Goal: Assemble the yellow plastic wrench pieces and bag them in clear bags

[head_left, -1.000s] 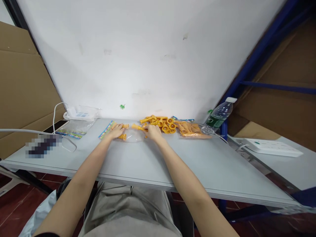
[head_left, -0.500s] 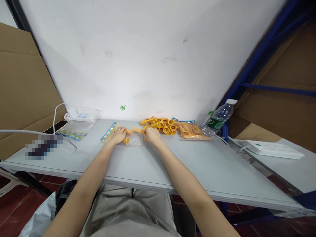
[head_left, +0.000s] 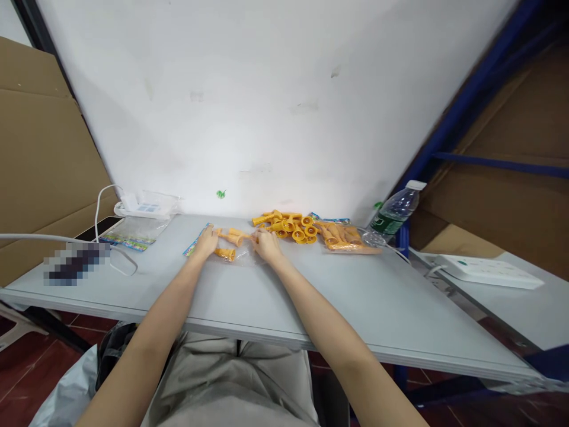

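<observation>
A clear plastic bag point(head_left: 244, 256) with a colourful printed header strip lies flat between my hands, with several orange-yellow plastic toy horns point(head_left: 226, 254) inside. My left hand point(head_left: 207, 242) is closed on the bag at its header end, partly covering the strip. At the bag's right end, my right hand point(head_left: 268, 246) has its fingers pinched around the narrow end of a toy horn, whose wider part lies within the bag. My fingertips there are partly hidden. Just beyond my right hand is a pile of loose toy horns point(head_left: 291, 225), bell ends facing various ways.
Right of the pile lies a filled bag of toy horns point(head_left: 342, 237), beside a tilted water bottle point(head_left: 395, 210). Flat plastic bags point(head_left: 136, 231), a phone point(head_left: 104, 228) and a white cable point(head_left: 127, 264) are at the left. A white power strip point(head_left: 489, 271) rests far right.
My right hand has moved slightly left, and the toy horn at its fingers sits deeper in the bag. My left hand has drawn its fingers in on the bag's header end.
</observation>
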{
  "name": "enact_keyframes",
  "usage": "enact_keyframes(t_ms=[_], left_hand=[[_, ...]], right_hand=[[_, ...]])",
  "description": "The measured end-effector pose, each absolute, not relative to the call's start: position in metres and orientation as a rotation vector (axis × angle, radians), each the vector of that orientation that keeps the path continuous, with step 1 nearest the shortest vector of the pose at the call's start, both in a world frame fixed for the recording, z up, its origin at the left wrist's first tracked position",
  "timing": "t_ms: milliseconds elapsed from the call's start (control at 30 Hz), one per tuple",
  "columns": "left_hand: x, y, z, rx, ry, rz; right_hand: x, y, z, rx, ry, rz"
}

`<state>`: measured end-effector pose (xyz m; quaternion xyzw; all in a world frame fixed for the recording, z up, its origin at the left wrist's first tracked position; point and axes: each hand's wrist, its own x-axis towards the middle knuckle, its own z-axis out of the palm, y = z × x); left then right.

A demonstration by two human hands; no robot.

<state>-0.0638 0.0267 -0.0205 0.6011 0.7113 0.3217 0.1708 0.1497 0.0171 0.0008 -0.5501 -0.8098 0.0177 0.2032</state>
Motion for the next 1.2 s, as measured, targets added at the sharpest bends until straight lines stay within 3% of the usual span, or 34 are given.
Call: enact_keyframes(t_ms=[333, 467, 667, 833, 1000, 1200], left_hand=[[-0.061, 0.029, -0.018, 1.676, 1.950, 0.994], [-0.062, 0.029, -0.021, 1.671, 1.956, 1.050], [-0.065, 0.030, -0.031, 1.921, 1.908, 1.171], [-0.067, 0.030, -0.035, 2.185, 1.733, 1.037], [-0.069, 0.030, -0.035, 2.213, 1.751, 0.865], [-0.081, 0.033, -0.036, 2.198, 1.779, 0.903]], right_hand=[[0.143, 0.045, -0.034, -1.187, -1.880, 0.804], [0.146, 0.044, -0.034, -1.099, -1.903, 0.928], [0.147, 0.048, -0.037, -1.131, -1.927, 0.839], [0.149, 0.051, -0.042, -1.213, -1.872, 0.774], [0.160, 0.054, -0.040, -1.202, -1.880, 0.448], [0.177, 0.054, -0.030, -1.156, -1.809, 0.063]])
